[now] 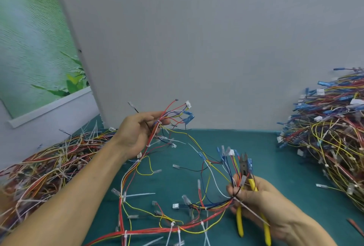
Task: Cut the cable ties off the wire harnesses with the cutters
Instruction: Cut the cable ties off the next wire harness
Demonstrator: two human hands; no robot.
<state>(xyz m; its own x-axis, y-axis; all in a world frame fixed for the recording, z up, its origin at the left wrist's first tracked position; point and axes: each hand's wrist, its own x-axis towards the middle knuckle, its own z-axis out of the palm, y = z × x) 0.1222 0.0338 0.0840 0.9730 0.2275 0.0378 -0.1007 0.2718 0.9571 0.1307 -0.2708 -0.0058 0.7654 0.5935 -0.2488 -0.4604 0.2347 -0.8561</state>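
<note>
Cutters with yellow plastic handles and a dark metal head [244, 168] are in the right hand [264, 206], low on the right side of the view. Their long axis stands almost upright in the picture: the head points away from the person toward the plain grey wall panel [197, 39], and the handles come back toward the person and stand spread apart. The jaws look only a little parted at the tip. The right hand's fingers are curled round the handles and also pinch one end of the long multi-coloured wire harness [177, 228], so thin wires and blue terminals cross just in front of the cutter head.

From there the harness goes down to the lower edge of the view, then rises to the left hand [136, 133], which grips it with curled fingers. The branch above this hand points toward the wall. Several white plastic cable ties [125, 234] are on the harness, with their tails sticking out.

On the teal table mat [275, 147] lie two large piles of similar harnesses, one at the left [49, 163] and one at the right [331, 137], both apart from the hands. A green plant poster [29, 39] hangs at far left
</note>
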